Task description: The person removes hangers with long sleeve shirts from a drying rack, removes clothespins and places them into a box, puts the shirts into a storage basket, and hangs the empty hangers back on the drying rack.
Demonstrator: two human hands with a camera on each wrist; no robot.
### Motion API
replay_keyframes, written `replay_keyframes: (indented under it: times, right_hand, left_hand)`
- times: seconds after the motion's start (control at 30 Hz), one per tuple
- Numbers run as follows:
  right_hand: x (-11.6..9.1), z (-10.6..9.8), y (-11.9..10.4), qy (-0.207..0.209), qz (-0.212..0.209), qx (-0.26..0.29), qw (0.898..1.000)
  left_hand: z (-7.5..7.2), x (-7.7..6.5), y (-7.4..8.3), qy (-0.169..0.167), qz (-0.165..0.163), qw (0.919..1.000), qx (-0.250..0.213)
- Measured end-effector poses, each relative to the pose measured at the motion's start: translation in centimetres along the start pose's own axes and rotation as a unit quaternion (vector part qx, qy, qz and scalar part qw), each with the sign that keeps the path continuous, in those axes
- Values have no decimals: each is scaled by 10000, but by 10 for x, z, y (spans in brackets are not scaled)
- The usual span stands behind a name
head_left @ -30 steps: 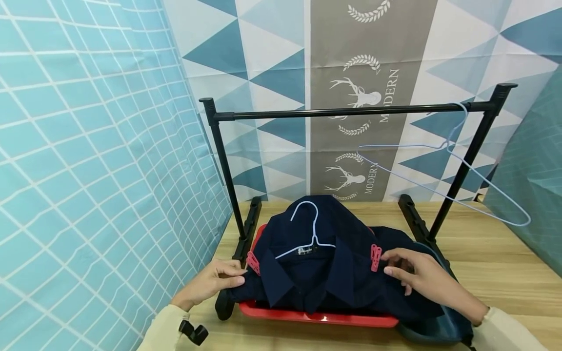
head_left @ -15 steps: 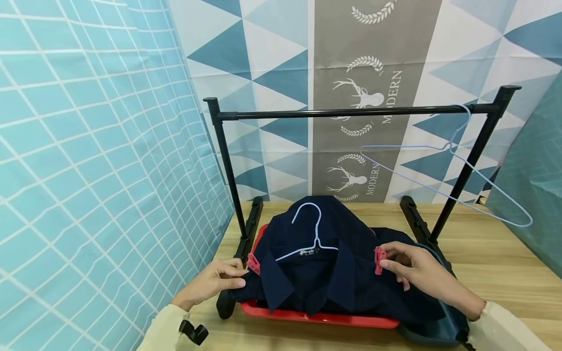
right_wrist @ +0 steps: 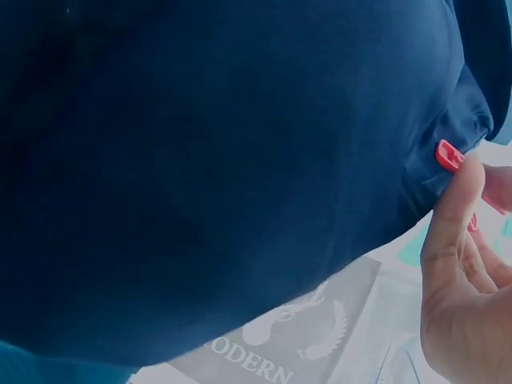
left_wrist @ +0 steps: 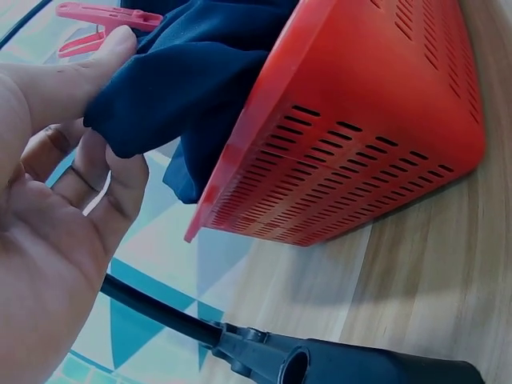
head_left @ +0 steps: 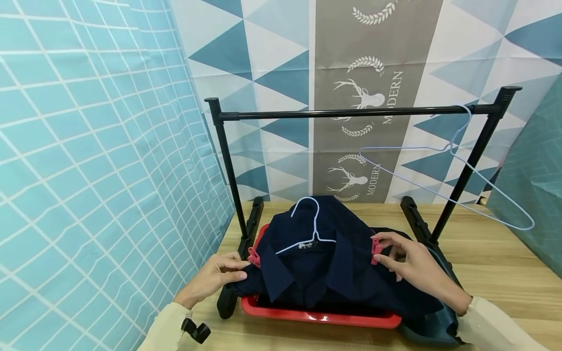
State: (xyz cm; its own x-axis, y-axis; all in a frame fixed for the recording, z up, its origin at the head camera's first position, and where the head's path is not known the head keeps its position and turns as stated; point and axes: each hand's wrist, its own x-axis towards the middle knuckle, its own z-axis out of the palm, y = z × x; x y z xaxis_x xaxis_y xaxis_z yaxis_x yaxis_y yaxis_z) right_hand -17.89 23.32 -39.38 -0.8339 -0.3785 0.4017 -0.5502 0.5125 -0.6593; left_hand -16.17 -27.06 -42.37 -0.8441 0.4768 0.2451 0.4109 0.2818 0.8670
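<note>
A navy collared shirt point(head_left: 307, 282) lies over a red basket point(head_left: 322, 317), a pale blue wire hanger point(head_left: 317, 219) inside its neck with the hook sticking up. Pink clothespins clip both shoulders. At the left, my left hand point(head_left: 215, 278) pinches the shirt's shoulder cloth between thumb and fingers, just beside the left clothespin point(head_left: 253, 257). My right hand point(head_left: 406, 256) grips the right clothespin point(head_left: 375, 251) between thumb and fingertips. In the right wrist view the navy cloth point(right_wrist: 224, 176) hangs broad below that clothespin point(right_wrist: 450, 156). The hanger's arms are mostly hidden in the shirt.
A black clothes rack point(head_left: 342, 113) stands behind the basket. Another wire hanger point(head_left: 448, 146) hangs near its right end. A dark teal basin point(head_left: 432, 326) sits right of the basket, partly under the cloth. The rack's left foot point(left_wrist: 384, 364) lies close to the basket.
My right hand has closed its fingers on the right clothespin. Since half a second ago both hands have risen slightly, lifting the shirt's front up from the basket rim.
</note>
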Motion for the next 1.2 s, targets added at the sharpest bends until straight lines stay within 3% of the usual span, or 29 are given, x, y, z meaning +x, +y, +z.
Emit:
replay_keyframes:
  times: [0.33, 0.73, 1.2]
  right_hand:
    - [-3, -5, -7, -388, 574, 812, 9943]
    - [-6, -1, -4, -64, -24, 246, 9997]
    - [-6, 0, -6, 217, 187, 346, 9990]
  left_hand:
    - [1, 0, -4, 129, 135, 9995, 261]
    - [2, 3, -2, -182, 207, 9995, -168]
    - [3, 1, 1, -157, 317, 9993, -116]
